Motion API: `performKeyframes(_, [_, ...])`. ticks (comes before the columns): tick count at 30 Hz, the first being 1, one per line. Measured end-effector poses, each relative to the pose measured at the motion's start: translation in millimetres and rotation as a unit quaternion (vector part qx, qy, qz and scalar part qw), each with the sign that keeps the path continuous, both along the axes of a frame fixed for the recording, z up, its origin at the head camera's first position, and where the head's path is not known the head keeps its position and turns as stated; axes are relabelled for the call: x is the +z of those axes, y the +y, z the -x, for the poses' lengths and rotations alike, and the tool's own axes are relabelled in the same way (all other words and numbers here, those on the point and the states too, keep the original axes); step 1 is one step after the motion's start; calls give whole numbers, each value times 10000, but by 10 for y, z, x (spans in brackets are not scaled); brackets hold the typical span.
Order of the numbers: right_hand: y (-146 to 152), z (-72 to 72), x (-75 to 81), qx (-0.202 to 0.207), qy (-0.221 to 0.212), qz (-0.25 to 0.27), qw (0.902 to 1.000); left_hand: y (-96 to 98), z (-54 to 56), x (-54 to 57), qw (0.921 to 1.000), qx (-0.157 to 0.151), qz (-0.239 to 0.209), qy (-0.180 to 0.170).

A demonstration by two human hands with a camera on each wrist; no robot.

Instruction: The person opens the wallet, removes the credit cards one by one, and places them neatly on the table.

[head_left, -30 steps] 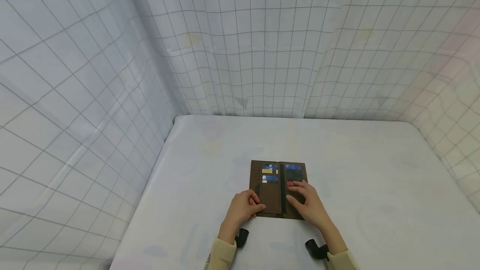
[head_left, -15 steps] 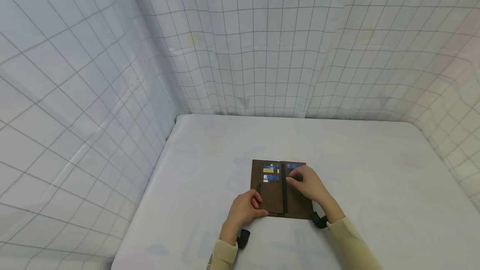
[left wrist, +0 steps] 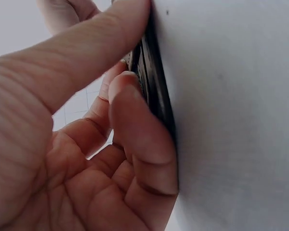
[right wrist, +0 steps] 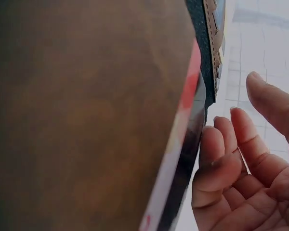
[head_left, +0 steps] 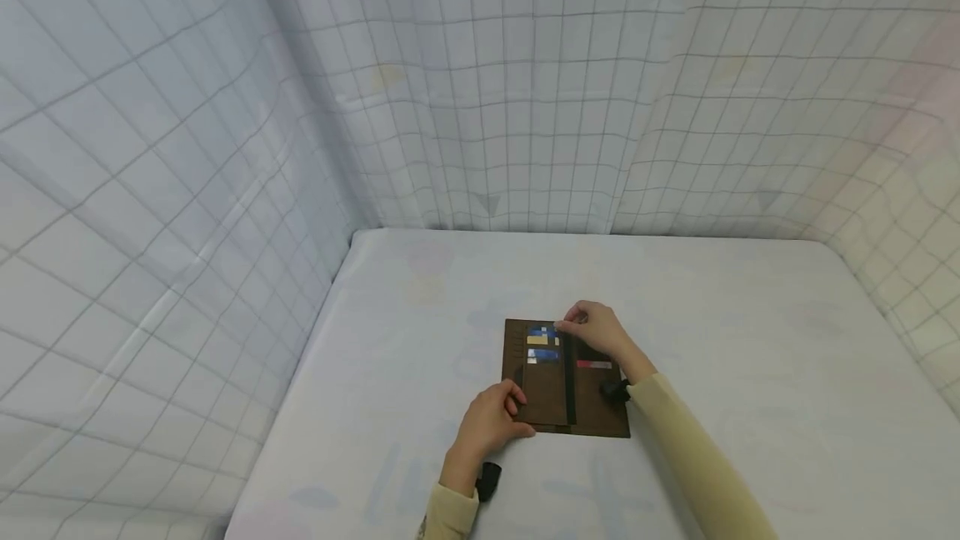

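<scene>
A brown wallet [head_left: 543, 394] lies spread out on the white table. Blue, white and yellowish cards [head_left: 542, 355] show in the slots of its left half, and a red-edged card [head_left: 595, 365] sits in the right half. At the lower left corner my left hand [head_left: 487, 422] holds the wallet, fingers curled at its edge and thumb at the bottom edge. My right hand [head_left: 597, 330] is over the top of the right half, hiding part of it. In the right wrist view its thumb is apart from its loosely bent fingers [right wrist: 214, 173], with nothing seen between them.
The white-covered table [head_left: 750, 357] stretches out around the wallet. White grid-patterned curtains [head_left: 487, 107] hang behind and at both sides. A small black wrist camera [head_left: 488, 482] is on the left wrist, another [head_left: 615, 391] on the right.
My right hand has moved up along the wallet's right half to its top edge, uncovering the red-edged card again. The left hand stays at the lower left corner.
</scene>
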State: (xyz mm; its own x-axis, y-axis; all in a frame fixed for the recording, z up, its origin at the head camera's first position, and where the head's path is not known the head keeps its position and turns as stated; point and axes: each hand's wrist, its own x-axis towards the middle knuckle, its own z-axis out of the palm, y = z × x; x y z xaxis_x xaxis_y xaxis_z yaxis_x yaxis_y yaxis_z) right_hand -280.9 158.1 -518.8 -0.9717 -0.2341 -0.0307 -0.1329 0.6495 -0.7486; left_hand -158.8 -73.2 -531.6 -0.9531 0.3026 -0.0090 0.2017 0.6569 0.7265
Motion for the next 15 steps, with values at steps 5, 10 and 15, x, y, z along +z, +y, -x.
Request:
performKeyframes(5, [-28,74,-32,-93,-303,-34,9995,-7,-7,-23,10000,19,-15,11])
performKeyframes(10, [-51,104,-37,-128,-377,-189,9990,-3,4,-32,10000,-14,-5,95])
performKeyframes(15, [-71,117,-34,-107,-385,-300,9988,-2,12,-32,9999,-53,-6,141])
